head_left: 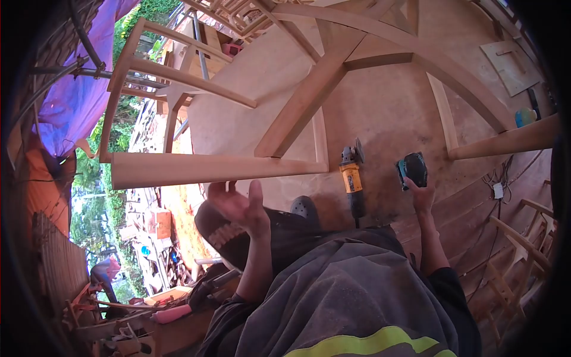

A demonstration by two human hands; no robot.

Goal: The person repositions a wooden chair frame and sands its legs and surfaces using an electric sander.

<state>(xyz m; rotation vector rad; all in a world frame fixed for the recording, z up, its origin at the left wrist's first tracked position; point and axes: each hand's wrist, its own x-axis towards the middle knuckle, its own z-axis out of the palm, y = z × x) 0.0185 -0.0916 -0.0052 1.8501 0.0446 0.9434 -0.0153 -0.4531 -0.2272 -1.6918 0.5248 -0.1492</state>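
My left hand (238, 208) is open, palm turned up and fingers apart. It sits just below a long wooden rail (208, 169) of a chair-like wooden frame, and I cannot tell whether the fingertips touch the wood. In my right hand (421, 193) is a teal and black power sander (412, 170), held out over the floor with its dark side showing. Between the two hands, a yellow and black angle grinder (352, 178) lies on the floor. Curved and straight wooden pieces (312, 92) of the frame rise beyond the rail.
Another wooden frame (184, 83) stands at the upper left, near a purple tarp (80, 77). Cables (502, 178) lie on the floor at right, beside more wooden frames (517, 250). A wooden board (510, 66) lies at the upper right. My shoe (304, 209) is beneath the rail.
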